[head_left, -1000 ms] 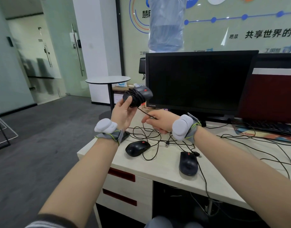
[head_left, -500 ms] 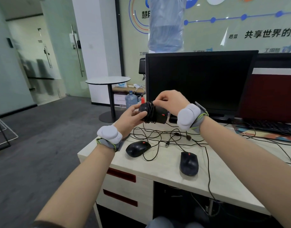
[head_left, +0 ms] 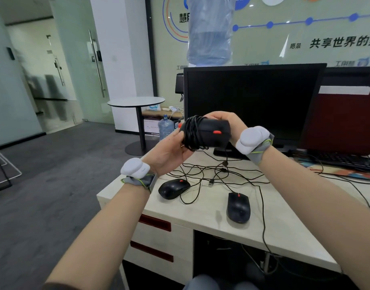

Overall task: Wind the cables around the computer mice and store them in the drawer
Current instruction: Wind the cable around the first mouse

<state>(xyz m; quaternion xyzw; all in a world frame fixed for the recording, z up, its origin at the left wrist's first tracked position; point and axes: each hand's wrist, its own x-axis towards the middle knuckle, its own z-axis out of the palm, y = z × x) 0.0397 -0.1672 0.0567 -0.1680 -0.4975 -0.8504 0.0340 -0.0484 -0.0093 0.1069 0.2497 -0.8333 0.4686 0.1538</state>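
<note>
A black mouse (head_left: 213,133) with a red wheel is held in the air above the desk, its cable coiled around its left end. My left hand (head_left: 169,151) cups that coiled end from below. My right hand (head_left: 228,122) grips the mouse's far right side from behind. A short cable tail hangs down from it. Two more black mice lie on the desk (head_left: 200,214): one on the left (head_left: 173,188), one in the middle (head_left: 238,207), their loose cables (head_left: 217,172) tangled between them. The drawer fronts (head_left: 156,239) under the desk's left end are closed.
A black monitor (head_left: 253,101) stands right behind my hands. A keyboard (head_left: 345,160) lies at the back right, beside a dark red panel (head_left: 343,122). A round table (head_left: 138,101) and a water bottle (head_left: 165,127) stand on the floor beyond the desk.
My right hand went from pulling the cable low near the desk up to the mouse. The mouse turned level and came lower and rightward, and both hands now hold it.
</note>
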